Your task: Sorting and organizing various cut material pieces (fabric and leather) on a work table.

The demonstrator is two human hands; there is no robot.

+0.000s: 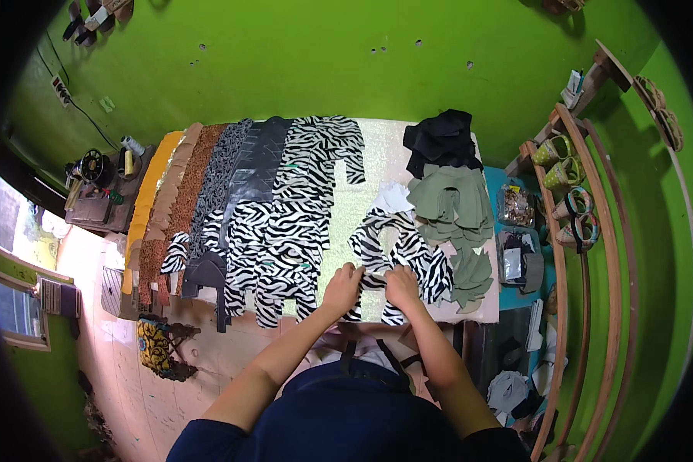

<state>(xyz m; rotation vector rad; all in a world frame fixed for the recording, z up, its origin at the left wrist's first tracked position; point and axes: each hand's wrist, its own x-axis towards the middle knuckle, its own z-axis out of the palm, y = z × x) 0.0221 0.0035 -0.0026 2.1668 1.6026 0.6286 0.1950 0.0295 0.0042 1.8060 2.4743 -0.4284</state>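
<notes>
Both my hands are at the near edge of the table, a short gap between them. My left hand (pixel 343 288) is closed on the left side of a small zebra-print fabric piece (pixel 373 282). The other side of that piece is pinched in my right hand (pixel 403 288). Just beyond lies a loose heap of zebra-print cut pieces (pixel 372 231), with a white piece (pixel 393 198) at its far end. To the left, several zebra-print pieces (pixel 291 239) lie in overlapping rows. My fingertips are partly hidden by the backs of my hands.
Sage-green cut pieces (pixel 450 204) and black ones (pixel 441 138) are piled at the table's right. Grey, brown-orange and yellow material (pixel 155 185) lies in strips at the left. A wooden shoe rack (pixel 562 254) stands on the right, a sewing machine (pixel 92 165) at the far left.
</notes>
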